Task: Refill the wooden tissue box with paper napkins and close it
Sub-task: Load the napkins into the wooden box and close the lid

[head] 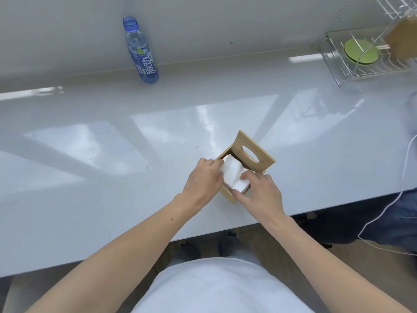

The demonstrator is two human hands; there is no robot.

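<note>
A square wooden tissue box [228,194] stands near the front edge of the white counter [90,154]. Its lid [255,152], with an oval slot, is tilted up at the box's far right side. A stack of white paper napkins [233,175] sits in the box's opening, its top above the rim. My left hand [203,179] grips the stack's left edge with fingers and thumb. My right hand [261,190] presses on the stack's right side with the thumb, fingers along the box's near wall.
An uncapped blue drink bottle [141,50] stands at the back of the counter against the wall. A wire dish rack [361,53] with a green disc is at the far right. A white cable [406,177] hangs off the right edge.
</note>
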